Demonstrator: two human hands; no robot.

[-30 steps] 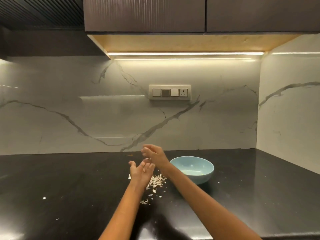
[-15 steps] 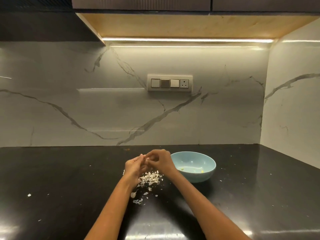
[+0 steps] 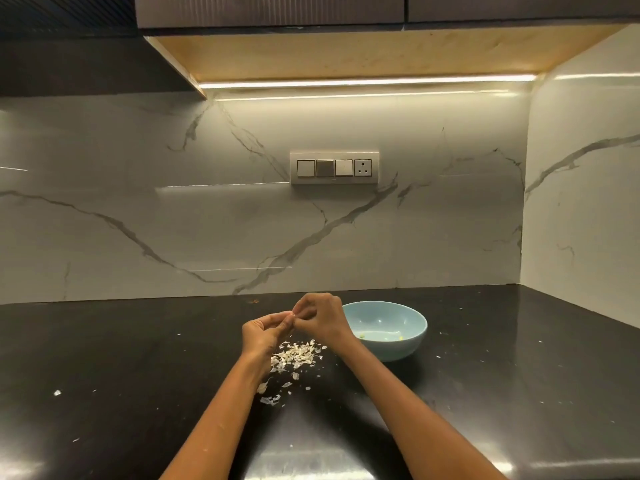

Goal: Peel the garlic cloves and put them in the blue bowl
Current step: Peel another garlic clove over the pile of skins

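Observation:
Both hands meet above the black counter, just left of the blue bowl (image 3: 412, 344). My left hand (image 3: 261, 332) and my right hand (image 3: 320, 317) pinch a small pale garlic clove (image 3: 290, 316) between their fingertips; most of it is hidden by the fingers. The bowl stands upright and holds a few small pale bits at its bottom. A heap of white garlic skins (image 3: 298, 353) lies on the counter under the hands, with more flakes trailing toward me.
The black counter (image 3: 519, 393) runs back to a marble wall with a switch panel (image 3: 334, 168). A second marble wall closes the right side. Stray skin flakes (image 3: 57, 393) dot the counter to the left. Cabinets hang overhead.
My hands were apart and open-fingered a second ago; they came together and now pinch the clove. The camera has tilted slightly down.

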